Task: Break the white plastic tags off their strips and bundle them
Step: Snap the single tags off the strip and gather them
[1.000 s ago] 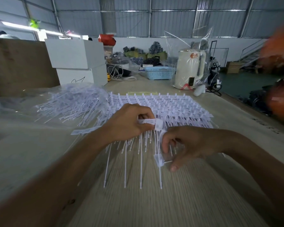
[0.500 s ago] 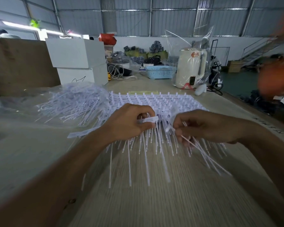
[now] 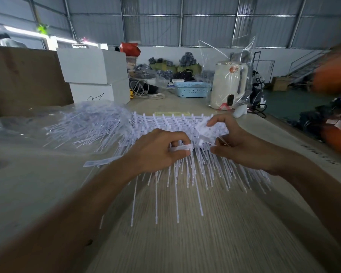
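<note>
Over the table [image 3: 185, 243], the left hand [image 3: 156, 152] pinches a strip [image 3: 180, 148] of tags [image 3: 185, 174] while the right hand [image 3: 236, 146] curls onto the stack [image 3: 175, 123] just beyond. Snapping-off looks underway; next needs a clean twist. Right fingertips blur into white plastic, so the exact grip's unclear. Loose pile [image 3: 91, 123] lies left.

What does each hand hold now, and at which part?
Left hand grips a tag strip at its head end; right hand pinches tags, exact part unclear.
</note>
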A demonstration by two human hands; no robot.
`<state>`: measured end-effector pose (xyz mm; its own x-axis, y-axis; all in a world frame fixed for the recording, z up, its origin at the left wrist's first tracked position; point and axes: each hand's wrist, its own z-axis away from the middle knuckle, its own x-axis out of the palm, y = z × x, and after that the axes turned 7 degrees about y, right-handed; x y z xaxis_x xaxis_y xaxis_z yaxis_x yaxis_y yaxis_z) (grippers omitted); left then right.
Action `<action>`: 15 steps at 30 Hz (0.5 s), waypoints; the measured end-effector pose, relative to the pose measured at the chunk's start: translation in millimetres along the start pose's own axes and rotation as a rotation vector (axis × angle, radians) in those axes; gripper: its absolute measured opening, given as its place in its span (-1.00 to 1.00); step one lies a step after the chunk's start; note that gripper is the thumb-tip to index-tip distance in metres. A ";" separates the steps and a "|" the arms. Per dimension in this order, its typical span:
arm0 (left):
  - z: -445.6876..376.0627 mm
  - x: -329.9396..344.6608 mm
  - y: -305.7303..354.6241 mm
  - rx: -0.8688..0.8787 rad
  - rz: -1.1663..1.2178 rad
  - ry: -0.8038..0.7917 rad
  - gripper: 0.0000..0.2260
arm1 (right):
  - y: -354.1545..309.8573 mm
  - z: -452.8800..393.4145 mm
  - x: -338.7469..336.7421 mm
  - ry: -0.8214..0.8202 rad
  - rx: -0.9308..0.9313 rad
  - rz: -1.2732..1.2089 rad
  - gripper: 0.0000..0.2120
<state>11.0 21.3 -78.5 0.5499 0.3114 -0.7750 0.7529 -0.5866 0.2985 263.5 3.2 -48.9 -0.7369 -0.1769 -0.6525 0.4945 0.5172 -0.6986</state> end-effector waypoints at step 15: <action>-0.7 6.4 18.6 0.021 0.183 0.139 -0.73 | -5.1 -7.3 16.4 0.357 0.111 -0.118 -0.63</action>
<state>28.8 13.0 -77.5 0.7220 0.2981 -0.6243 0.6295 -0.6575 0.4140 245.5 3.8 -53.9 -0.8959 0.0826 -0.4365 0.4293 0.4139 -0.8027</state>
